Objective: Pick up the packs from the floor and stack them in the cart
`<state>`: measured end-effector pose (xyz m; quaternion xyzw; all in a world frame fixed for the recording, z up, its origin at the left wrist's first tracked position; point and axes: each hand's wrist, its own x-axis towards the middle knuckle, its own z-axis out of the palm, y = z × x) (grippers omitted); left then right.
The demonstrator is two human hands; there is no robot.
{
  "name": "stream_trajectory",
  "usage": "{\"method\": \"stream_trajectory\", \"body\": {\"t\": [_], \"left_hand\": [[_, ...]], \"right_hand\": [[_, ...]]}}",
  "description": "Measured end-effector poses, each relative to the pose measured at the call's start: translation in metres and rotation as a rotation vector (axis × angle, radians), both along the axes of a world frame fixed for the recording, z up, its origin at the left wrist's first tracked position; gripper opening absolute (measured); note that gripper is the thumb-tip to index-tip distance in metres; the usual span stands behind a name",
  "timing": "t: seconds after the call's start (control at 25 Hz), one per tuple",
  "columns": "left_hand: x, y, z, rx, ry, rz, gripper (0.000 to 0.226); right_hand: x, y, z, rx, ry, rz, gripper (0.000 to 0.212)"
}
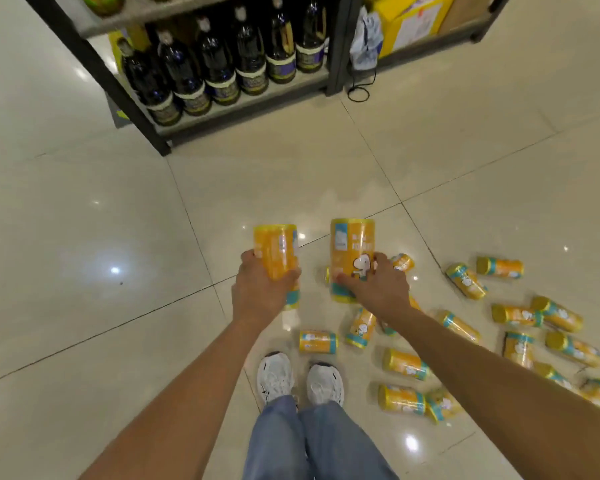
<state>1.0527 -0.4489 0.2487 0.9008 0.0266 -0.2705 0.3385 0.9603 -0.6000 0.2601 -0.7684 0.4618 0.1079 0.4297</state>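
My left hand [260, 289] grips one yellow cylindrical pack [276, 249] with teal bands, held up above the floor. A second yellow pack [351, 251], printed with a white cartoon dog, is gripped by my right hand [378, 284] beside the first. Several more of the same packs [404, 363] lie scattered on the tiled floor to the right of my feet, reaching out to the frame's right edge [499, 266]. No cart is in view.
A dark metal shelf rack [243, 105] with large dark bottles [219, 64] stands ahead. Yellow boxes [413, 22] and a white bag [366, 39] sit on the neighbouring shelf, with a black cable loop [359, 91] on the floor. My white shoes [298, 379] stand below the hands. Glossy tiled floor [84, 237] spreads left.
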Motion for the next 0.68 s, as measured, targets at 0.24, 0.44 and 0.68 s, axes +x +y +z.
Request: {"method": "stream_trajectory", "body": {"t": [0.24, 0.44, 0.68], "left_hand": [[0.02, 0.014, 0.177, -0.102, -0.24, 0.041, 0.071], [0.032, 0.061, 0.314, -0.182, -0.445, 0.164, 0.068], [0.024, 0.15, 0.409, -0.236, -0.62, 0.409, 0.07]], "right_hand": [[0.038, 0.003, 0.169, -0.098, -0.301, 0.089, 0.058], [0.072, 0.037, 0.292, -0.096, -0.567, 0.176, 0.051], [0.096, 0.108, 0.396, -0.105, -0.768, 0.422, 0.06]]}}
